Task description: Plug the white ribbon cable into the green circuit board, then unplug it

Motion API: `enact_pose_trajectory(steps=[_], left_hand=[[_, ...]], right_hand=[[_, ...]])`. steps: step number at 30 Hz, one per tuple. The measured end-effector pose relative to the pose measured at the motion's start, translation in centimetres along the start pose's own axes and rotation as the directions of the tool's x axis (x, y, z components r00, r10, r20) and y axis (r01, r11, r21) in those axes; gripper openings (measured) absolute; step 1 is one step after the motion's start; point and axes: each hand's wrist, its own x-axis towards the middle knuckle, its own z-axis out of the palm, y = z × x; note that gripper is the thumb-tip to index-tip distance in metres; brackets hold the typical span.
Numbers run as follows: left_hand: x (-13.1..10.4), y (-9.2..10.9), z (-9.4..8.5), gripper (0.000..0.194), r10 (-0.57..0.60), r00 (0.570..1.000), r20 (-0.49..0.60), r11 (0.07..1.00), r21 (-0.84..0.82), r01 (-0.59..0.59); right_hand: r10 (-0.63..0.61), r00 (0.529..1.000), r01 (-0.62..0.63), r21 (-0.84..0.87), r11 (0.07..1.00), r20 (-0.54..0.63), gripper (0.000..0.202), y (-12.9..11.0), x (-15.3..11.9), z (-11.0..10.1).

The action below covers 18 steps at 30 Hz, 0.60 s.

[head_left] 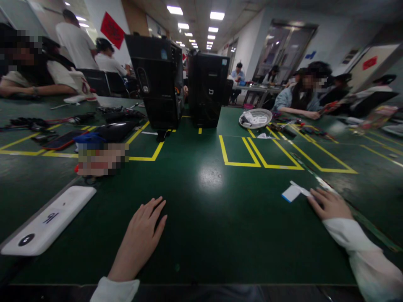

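My left hand [143, 235] lies palm down on the green tabletop with its fingers stretched out and slightly apart, holding nothing. To the right, my right hand [330, 205] rests on the table with its fingers bent and drawn together. Its fingertips meet one end of a flat white strip with a blue edge, which looks like a folded ribbon cable [292, 193]. The strip lies on the table left of that hand. Exactly how the fingers pinch the end is hard to see.
A white device [50, 220] lies at left. Two black computer towers [208, 90] stand at the back. Dark cables and tools, partly pixelated, lie back left; a white basket [260, 118] sits back right. Yellow tape [242, 164] marks boxes. Several people sit at nearby tables.
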Motion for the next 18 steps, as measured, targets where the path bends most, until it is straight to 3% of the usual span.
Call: enact_pose_trajectory(steps=[4, 9, 13, 18], left_hand=[[0.1, 0.0, 0.0, 0.051, 0.005, 1.0, -0.005, 1.0, -0.004, -0.005], [0.0, 0.1, -0.2, 0.051, -0.007, 1.0, 0.007, 1.0, -0.007, 0.007], [-0.1, 0.0, -0.2, 0.051, -0.005, 1.0, 0.016, 1.0, 0.003, 0.005], [-0.1, -0.1, -0.2, 0.051, -0.015, 1.0, 0.023, 1.0, 0.001, 0.015]], right_hand=[[-0.165, 0.986, 0.163, 0.126, 0.978, 0.005, 0.055, -4.8, 2.1, 0.9], [-0.37, 0.92, 0.392, 0.264, 0.881, -0.131, 0.051, -13.0, 4.1, 1.4], [-0.55, 0.815, 0.575, 0.357, 0.736, -0.18, 0.048, -20.6, 3.7, 0.5], [-0.731, 0.645, 0.736, 0.44, 0.514, -0.223, 0.046, -28.1, 0.4, -1.2]])
